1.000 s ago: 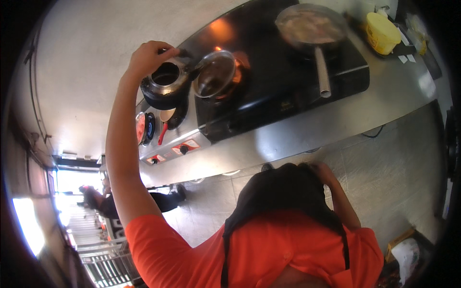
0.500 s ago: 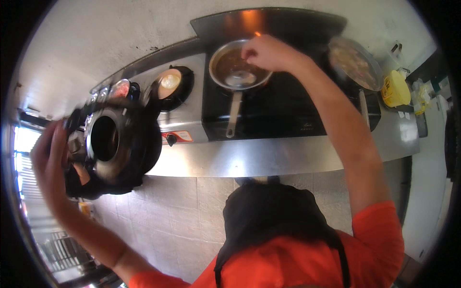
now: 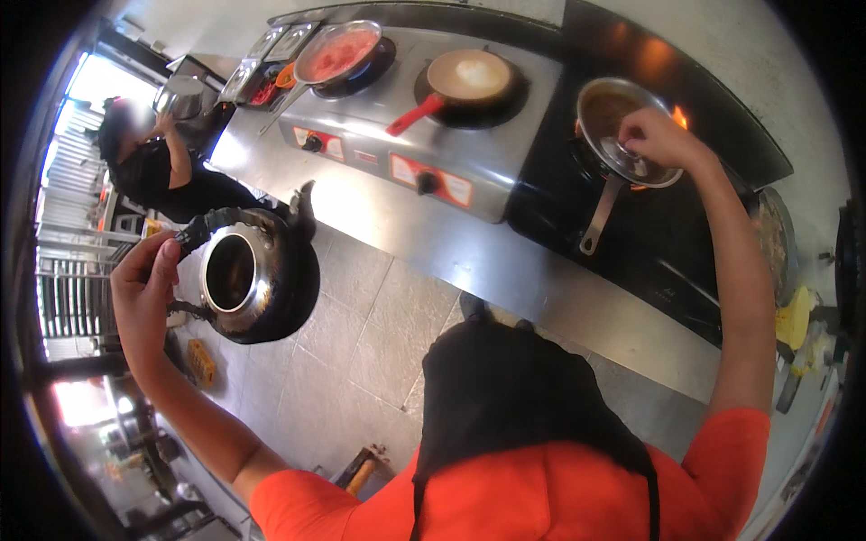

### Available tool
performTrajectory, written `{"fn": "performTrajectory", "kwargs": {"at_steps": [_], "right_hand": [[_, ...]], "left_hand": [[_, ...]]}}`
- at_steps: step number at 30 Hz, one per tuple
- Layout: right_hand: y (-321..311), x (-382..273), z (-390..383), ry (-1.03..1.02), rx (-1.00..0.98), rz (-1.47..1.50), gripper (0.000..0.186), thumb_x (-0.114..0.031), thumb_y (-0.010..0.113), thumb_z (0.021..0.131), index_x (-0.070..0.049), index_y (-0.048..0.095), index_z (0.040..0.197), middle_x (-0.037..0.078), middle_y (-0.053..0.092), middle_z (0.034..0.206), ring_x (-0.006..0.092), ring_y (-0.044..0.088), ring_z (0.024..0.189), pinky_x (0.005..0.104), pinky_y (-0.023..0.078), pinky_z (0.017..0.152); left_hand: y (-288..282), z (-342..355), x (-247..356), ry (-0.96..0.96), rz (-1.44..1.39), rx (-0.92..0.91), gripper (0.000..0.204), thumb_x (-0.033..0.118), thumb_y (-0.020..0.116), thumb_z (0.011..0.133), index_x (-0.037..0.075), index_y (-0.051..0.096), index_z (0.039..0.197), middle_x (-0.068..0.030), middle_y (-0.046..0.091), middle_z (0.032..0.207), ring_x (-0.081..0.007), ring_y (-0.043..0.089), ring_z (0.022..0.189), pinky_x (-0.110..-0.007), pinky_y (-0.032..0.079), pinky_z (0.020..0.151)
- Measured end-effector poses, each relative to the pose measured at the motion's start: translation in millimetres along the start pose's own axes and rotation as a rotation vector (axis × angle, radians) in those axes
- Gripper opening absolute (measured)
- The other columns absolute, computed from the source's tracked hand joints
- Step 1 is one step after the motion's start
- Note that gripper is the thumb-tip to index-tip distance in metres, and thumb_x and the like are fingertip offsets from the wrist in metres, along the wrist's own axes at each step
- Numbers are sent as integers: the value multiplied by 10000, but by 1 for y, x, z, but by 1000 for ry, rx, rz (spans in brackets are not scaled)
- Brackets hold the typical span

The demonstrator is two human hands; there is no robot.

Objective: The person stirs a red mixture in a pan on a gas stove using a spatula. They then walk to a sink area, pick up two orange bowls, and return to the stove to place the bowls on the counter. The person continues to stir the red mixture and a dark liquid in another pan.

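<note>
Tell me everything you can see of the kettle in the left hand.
The kettle is round-bodied and metal-looking, blackened over much of its side, with a shiny silver rim around a wide, lidless mouth. The mouth faces the camera; its inside is too dark to read. A dark spout points toward the counter. The left hand grips its black, rough-looking hoop handle, holding it off the counter, over the tiled floor.

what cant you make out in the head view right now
Contents of the kettle: head view, too dark inside.
What the right hand grips, if anything: head view, covered by its fingers.
Rightmost pan, left side: head view, behind the right forearm.
</note>
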State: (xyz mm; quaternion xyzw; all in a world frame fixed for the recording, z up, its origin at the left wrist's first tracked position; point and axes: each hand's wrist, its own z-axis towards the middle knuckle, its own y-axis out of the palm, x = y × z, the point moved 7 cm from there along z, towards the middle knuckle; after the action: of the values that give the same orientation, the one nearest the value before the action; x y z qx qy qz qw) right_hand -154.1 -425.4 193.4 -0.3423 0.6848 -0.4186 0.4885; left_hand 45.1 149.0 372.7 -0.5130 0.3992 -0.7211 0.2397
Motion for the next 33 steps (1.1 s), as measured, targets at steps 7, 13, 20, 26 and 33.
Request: {"fn": "performTrajectory", "kwargs": {"at_steps": [7,13,20,26,33], "right_hand": [[6,-2,16,3,-100,-15,111,-41,622,728,-5,656,827,120,656,822,215,633,811,337,499,751],[4,24,24,-157,-41,-96,103,-110,608,750,-39,667,797,70,637,735,160,607,701,324,498,659],[-59,52,13,83,-40,282,382,-275,702,828,-52,672,1138,170,703,1000,342,687,795,479,541,805],[-78,42,-11,70,194,541,163,-52,619,817,4,690,953,27,667,812,112,612,731,267,506,695],[-57,70,-2,65,176,533,169,-92,634,863,-4,695,994,46,673,836,115,630,724,261,533,698]], "left_hand": [[-20,-24,-59,-108,-18,101,251,230,656,922,9,691,1037,46,537,657,-10,432,559,-171,294,473],[-9,-19,-76,-109,40,92,243,269,610,946,44,687,998,68,475,636,-11,389,544,-178,257,472],[-21,-31,-88,-35,125,100,275,340,578,958,76,651,932,73,429,661,-19,348,542,-195,230,478],[-24,-46,-92,-40,48,184,287,343,593,950,67,665,984,61,446,672,-30,355,548,-201,234,486],[22,-90,-73,-167,-153,172,305,310,608,949,63,666,1119,77,479,695,-1,389,562,-172,257,472]]}}
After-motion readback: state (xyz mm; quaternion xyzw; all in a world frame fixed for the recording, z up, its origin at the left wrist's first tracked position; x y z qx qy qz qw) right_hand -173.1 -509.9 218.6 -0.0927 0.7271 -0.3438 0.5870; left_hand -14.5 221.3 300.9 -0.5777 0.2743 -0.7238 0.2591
